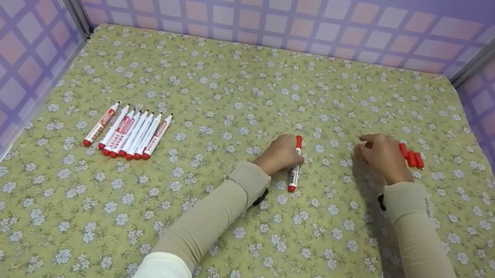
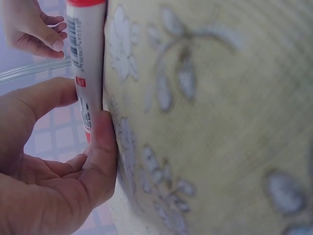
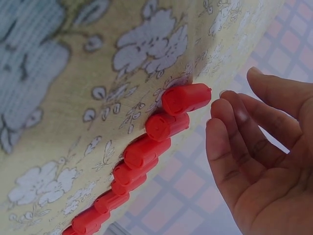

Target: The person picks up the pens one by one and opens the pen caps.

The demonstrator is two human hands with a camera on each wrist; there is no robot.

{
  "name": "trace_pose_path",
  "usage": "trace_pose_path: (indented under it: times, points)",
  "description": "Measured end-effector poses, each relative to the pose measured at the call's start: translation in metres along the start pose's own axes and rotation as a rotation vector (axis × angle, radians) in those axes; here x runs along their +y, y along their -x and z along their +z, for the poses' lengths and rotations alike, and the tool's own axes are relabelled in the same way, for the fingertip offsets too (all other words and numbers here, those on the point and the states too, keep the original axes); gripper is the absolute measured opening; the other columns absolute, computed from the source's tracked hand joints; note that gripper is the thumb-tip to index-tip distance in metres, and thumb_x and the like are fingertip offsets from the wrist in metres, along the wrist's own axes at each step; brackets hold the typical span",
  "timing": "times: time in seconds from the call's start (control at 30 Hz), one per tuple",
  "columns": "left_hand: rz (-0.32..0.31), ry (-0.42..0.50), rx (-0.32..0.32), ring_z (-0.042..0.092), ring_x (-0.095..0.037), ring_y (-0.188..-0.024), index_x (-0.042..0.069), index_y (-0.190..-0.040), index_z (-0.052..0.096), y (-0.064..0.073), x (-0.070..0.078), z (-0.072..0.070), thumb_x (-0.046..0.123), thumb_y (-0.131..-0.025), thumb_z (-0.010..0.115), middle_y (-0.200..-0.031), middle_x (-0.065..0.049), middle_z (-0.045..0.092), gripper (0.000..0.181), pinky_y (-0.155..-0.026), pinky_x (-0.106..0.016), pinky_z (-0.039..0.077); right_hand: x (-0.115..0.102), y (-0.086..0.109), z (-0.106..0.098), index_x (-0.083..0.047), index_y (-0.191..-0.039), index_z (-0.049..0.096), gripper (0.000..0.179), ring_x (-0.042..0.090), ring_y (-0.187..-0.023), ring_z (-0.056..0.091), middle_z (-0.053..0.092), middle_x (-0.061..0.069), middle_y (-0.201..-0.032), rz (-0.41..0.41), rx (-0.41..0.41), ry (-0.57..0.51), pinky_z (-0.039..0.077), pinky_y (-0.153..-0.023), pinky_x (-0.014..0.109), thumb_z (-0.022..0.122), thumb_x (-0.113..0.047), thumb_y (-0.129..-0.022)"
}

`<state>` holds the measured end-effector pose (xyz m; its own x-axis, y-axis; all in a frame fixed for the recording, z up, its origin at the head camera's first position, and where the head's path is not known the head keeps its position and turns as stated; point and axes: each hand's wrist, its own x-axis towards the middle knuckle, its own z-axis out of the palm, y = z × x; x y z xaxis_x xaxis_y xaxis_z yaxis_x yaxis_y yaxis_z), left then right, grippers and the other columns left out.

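Observation:
A white marker (image 1: 294, 176) with a red cap and a red end lies on the cloth at the middle. My left hand (image 1: 280, 154) pinches this marker; in the left wrist view, thumb and fingers touch both sides of its barrel (image 2: 88, 63). To the right, my right hand (image 1: 383, 156) hovers beside several loose red marker caps (image 1: 412, 158), partly covering the group in the head view. The right wrist view shows the caps (image 3: 166, 126) in a row, with the relaxed fingers (image 3: 222, 147) just apart from the end cap and nothing held.
Several uncapped white markers (image 1: 135, 134) with red ends lie side by side at the left, dark tips pointing away. A flowered yellow-green cloth (image 1: 235, 85) covers the table. Purple checked panels (image 1: 273, 13) stand along the back and both sides.

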<state>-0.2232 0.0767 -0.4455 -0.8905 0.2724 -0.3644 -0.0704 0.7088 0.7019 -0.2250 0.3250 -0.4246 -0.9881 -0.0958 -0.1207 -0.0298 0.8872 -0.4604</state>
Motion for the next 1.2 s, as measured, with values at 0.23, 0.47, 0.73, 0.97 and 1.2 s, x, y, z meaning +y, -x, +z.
trace_pose_path:
  times: [0.23, 0.47, 0.73, 0.97, 1.2]
  points:
    - [0.015, -0.016, 0.013, 0.037, -0.011, -0.051, 0.01, -0.075, 0.046, 0.003, 0.001, -0.001, 0.009, -0.089, 0.061, -0.063, 0.0, 0.038, 0.02, -0.048, -0.025, 0.034, 0.002, -0.001, 0.001, 0.001, -0.128, 0.06, 0.037, 0.02, -0.066, 0.054, 0.068, 0.023, -0.106, -0.007, 0.002, -0.003, 0.045, -0.056, 0.03, 0.057, -0.016, -0.096]
    - [0.063, -0.028, 0.012, 0.04, -0.011, -0.05, 0.012, -0.067, 0.045, 0.005, -0.002, -0.004, 0.008, -0.09, 0.059, -0.061, 0.0, 0.042, 0.027, -0.047, -0.024, 0.035, -0.002, -0.001, 0.001, 0.001, -0.13, 0.058, 0.039, 0.021, -0.069, 0.057, 0.064, 0.025, -0.118, -0.005, -0.013, -0.007, 0.045, -0.055, 0.03, 0.058, -0.019, -0.096]
    - [0.033, 0.09, -0.03, 0.037, -0.01, -0.046, 0.012, -0.069, 0.045, 0.003, -0.006, -0.008, 0.008, -0.091, 0.057, -0.057, 0.001, 0.041, 0.026, -0.045, -0.024, 0.034, -0.003, 0.001, 0.0, 0.001, -0.131, 0.057, 0.04, 0.021, -0.068, 0.058, 0.065, 0.024, -0.114, -0.015, -0.015, -0.003, 0.046, -0.055, 0.031, 0.057, -0.02, -0.097]
    - [0.029, 0.137, -0.064, 0.026, -0.011, -0.043, 0.015, -0.055, 0.034, -0.001, -0.011, -0.012, 0.007, -0.09, 0.055, -0.05, 0.003, 0.026, 0.042, -0.044, -0.026, 0.029, -0.006, 0.001, -0.002, 0.002, -0.132, 0.056, 0.039, 0.025, -0.07, 0.064, 0.067, 0.023, -0.109, -0.011, -0.039, -0.013, 0.051, -0.059, 0.033, 0.055, -0.018, -0.098]
    - [0.027, 0.165, -0.057, 0.031, -0.011, -0.046, 0.014, -0.059, 0.04, 0.002, -0.012, -0.018, 0.008, -0.093, 0.052, -0.055, 0.002, 0.033, 0.036, -0.046, -0.027, 0.031, -0.01, -0.001, -0.004, 0.003, -0.131, 0.056, 0.04, 0.03, -0.086, 0.068, 0.064, 0.026, -0.117, -0.037, -0.043, 0.0, 0.055, -0.073, 0.044, 0.055, -0.019, -0.098]
